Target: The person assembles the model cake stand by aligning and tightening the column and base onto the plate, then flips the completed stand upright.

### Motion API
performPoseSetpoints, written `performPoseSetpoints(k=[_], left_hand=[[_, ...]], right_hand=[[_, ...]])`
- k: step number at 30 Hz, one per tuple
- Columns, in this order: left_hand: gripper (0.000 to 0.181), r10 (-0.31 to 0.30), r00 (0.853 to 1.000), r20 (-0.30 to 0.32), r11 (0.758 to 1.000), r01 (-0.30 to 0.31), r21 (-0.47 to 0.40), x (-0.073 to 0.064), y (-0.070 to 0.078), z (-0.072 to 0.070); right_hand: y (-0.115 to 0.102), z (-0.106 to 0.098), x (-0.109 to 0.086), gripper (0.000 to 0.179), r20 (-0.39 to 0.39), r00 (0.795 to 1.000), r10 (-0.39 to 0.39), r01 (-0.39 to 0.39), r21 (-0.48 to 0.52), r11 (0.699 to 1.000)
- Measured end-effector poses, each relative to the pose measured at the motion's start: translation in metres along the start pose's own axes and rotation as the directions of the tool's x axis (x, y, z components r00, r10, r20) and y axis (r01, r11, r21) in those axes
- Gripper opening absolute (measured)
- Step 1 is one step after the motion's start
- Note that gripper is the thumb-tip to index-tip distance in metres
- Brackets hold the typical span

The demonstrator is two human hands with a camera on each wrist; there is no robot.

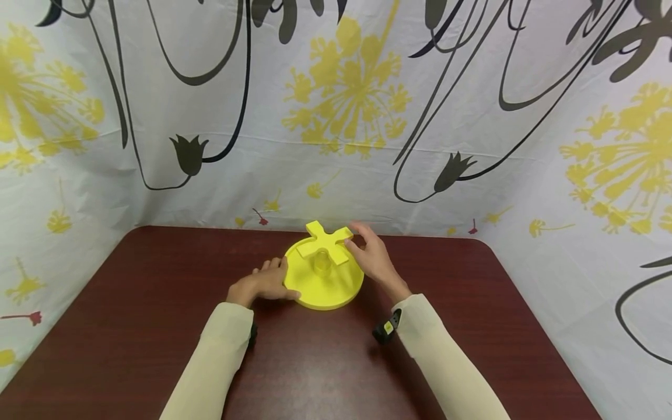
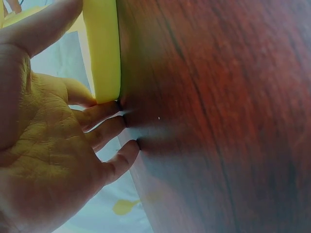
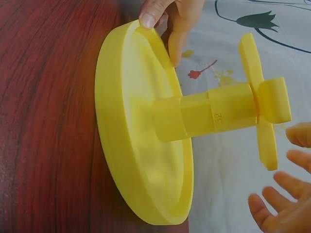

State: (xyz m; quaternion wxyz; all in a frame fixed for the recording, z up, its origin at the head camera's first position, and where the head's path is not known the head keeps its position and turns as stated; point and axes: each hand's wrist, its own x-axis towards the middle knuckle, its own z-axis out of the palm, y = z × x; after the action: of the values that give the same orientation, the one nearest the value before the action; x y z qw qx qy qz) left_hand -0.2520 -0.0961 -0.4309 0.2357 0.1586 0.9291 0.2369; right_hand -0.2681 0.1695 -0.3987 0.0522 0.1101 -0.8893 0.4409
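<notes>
A yellow round dish (image 1: 328,294) with a raised rim lies flat on the dark red-brown table. From its middle rises a stepped yellow post (image 3: 218,114) marked 32, topped by a four-armed yellow cross (image 1: 326,240). My left hand (image 1: 266,282) holds the dish's left edge; its thumb is on the rim at the near side and the other fingers lie along the outside, their tips at the tabletop. My right hand (image 1: 374,255) is beside the cross at its right, fingers spread. In the right wrist view a gap shows between those fingertips and the cross.
The wood-grain table (image 1: 173,303) has rounded far corners. White cloth (image 1: 315,198) with grey and yellow flower prints hangs behind it and on both sides. A dark wrist device (image 1: 387,328) is strapped under the right sleeve cuff.
</notes>
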Motion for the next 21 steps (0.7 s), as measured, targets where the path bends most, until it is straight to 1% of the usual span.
performPoseSetpoints(k=[3, 7, 11, 17, 21], left_hand=[[0.102, -0.004, 1.0, 0.0, 1.0, 0.004, 0.004, 0.0002, -0.0009, 0.0005], [0.103, -0.005, 1.0, -0.003, 1.0, 0.005, 0.004, 0.0, -0.0008, 0.0005], [0.103, -0.005, 1.0, -0.008, 1.0, 0.005, 0.006, 0.0, -0.0003, 0.0007], [0.103, -0.007, 1.0, -0.01, 1.0, 0.007, 0.012, 0.0009, -0.0009, 0.0013], [0.104, -0.01, 1.0, -0.009, 1.0, 0.01, 0.012, 0.0015, -0.0011, 0.0016]], right_hand=[[0.0005, 0.001, -0.0002, 0.044, 0.036, 0.999, -0.009, 0.008, 0.021, 1.0], [0.0022, 0.0015, 0.0003, 0.039, 0.015, 0.999, -0.032, 0.031, 0.018, 0.999], [0.003, 0.0001, 0.001, 0.036, 0.001, 1.0, -0.027, 0.027, -0.002, 1.0], [0.0034, -0.0007, 0.0002, 0.029, 0.001, 1.0, -0.015, 0.015, -0.044, 0.999], [0.003, 0.0005, -0.0014, 0.026, 0.021, 1.0, -0.009, 0.01, -0.049, 0.999]])
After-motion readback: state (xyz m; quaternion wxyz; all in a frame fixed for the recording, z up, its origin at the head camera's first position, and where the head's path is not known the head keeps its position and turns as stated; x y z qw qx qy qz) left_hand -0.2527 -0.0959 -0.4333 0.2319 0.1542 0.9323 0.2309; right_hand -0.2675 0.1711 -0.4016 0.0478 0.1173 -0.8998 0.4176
